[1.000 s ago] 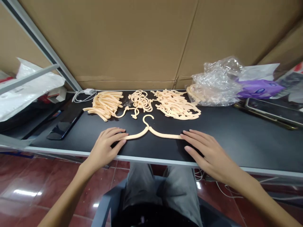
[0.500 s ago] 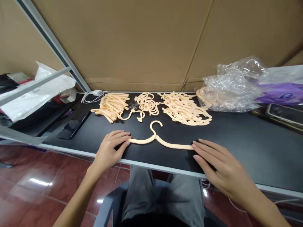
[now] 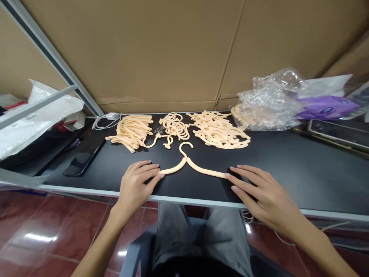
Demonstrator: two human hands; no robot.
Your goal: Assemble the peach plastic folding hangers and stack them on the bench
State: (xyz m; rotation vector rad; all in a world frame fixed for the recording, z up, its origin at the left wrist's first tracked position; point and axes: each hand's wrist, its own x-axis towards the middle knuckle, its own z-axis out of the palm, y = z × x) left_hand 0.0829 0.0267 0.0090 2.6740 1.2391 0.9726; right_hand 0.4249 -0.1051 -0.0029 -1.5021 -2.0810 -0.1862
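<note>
Fingers point(image 3: 150, 173) of the left hand point(image 3: 135, 186) lie flat and loose, tips touching the left end of a peach hanger point(image 3: 187, 163); the right hand point(image 3: 261, 192), equally spread, touches its right end. Nothing is gripped. The hanger lies on the black table point(image 3: 288, 169), hook toward 12 o'clock, where piles of hanger parts point(image 3: 220, 132) sit. A phone point(image 3: 83, 157) lies at 9 o'clock, a clear bag point(image 3: 268, 102) at 2 o'clock. Cardboard point(image 3: 173, 50) backs the table; red tiles point(image 3: 43, 231) shine below. Print on the purple packet point(image 3: 325, 107) is too blurred to read.

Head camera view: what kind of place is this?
Probably an assembly or packing workstation: sorted piles of hanger parts on a black table, cardboard sheets behind, a clear plastic bag.
</note>
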